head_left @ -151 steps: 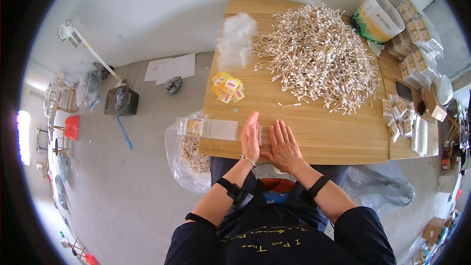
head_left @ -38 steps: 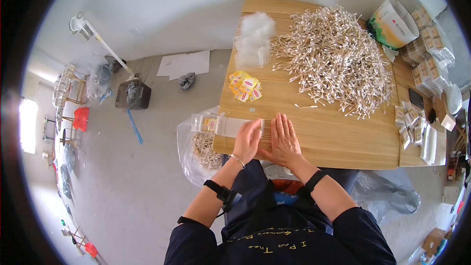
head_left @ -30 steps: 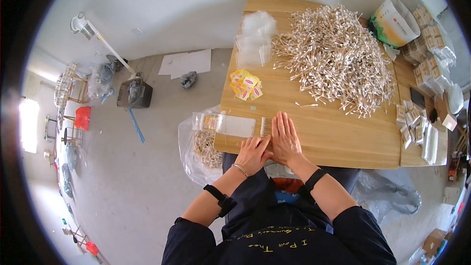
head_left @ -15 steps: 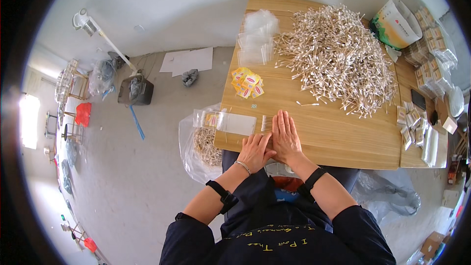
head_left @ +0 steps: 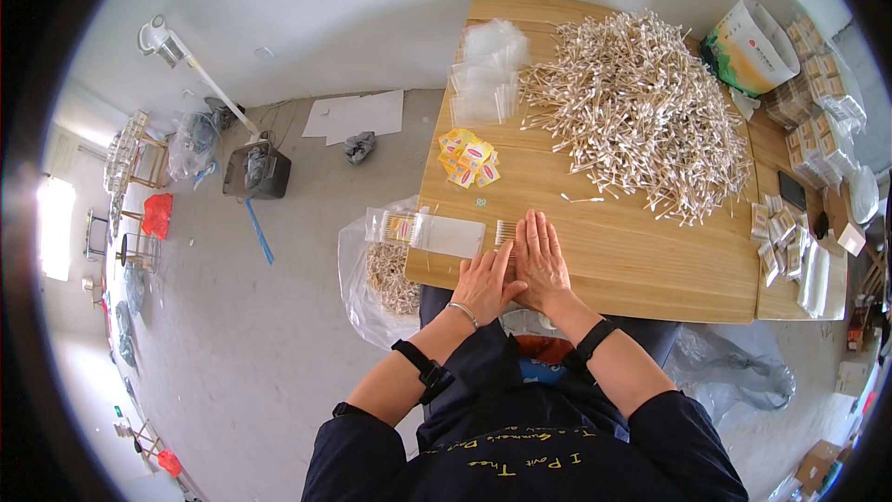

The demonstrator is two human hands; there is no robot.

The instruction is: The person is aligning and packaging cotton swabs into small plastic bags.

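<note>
A short row of cotton swabs [head_left: 505, 232] lies side by side on the wooden table [head_left: 641, 260] near its front edge. Against their right side rests my right hand [head_left: 542, 265], fingers stretched out straight. My left hand [head_left: 483, 286] lies over their near ends with its fingers spread, its thumb reaching to the right hand. The swabs' lower part is hidden by the hands. Just left of them is a clear plastic bag [head_left: 452, 236] with a white card, and a packed row of swabs with a yellow label [head_left: 400, 227] sits at its left end.
A big heap of loose cotton swabs [head_left: 641, 112] covers the back. Yellow labels [head_left: 467, 158] and empty clear bags [head_left: 485, 75] lie at the left. A white bucket [head_left: 754, 45], small packs [head_left: 782, 233] and a dark phone [head_left: 792, 189] are at the right.
</note>
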